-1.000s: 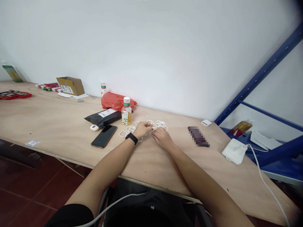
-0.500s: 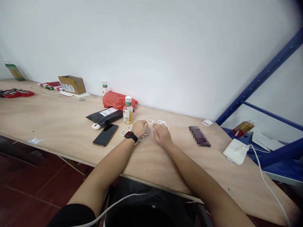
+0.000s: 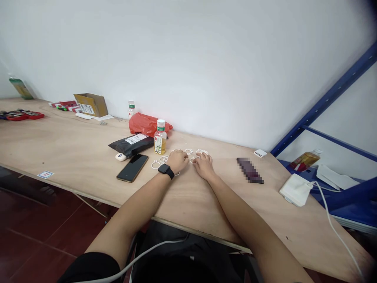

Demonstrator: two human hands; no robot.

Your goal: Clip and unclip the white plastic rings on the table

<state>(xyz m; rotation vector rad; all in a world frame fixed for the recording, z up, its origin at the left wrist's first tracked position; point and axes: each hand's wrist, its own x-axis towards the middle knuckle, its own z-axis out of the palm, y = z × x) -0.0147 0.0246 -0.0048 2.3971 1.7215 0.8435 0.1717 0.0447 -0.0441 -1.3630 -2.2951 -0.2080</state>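
Several white rings (image 3: 156, 164), thin and apparently plastic, lie on the wooden table around both hands. My left hand (image 3: 178, 160), with a black watch on its wrist, rests over part of the left group. Its fingers are curled together, and what they hold, if anything, is hidden. Just to the right, my right hand (image 3: 204, 165) has its fingers bent, with thumb and forefinger closed at a white ring (image 3: 192, 160). Beyond the fingertips lies a single ring (image 3: 189, 151), and more rings (image 3: 201, 151) sit partly behind the right hand.
Left of the hands are a phone (image 3: 132, 168), a white oval item (image 3: 120, 157), a black parcel (image 3: 129, 146), a drink bottle (image 3: 160, 137) and a red bag (image 3: 147, 124). To the right lie a pixelated dark object (image 3: 249, 170), a white charger (image 3: 297, 189) and its cable.
My left hand has shifted slightly right. The right hand has drawn back a little and its fingers are more bent, with a ring now showing at its thumb side.
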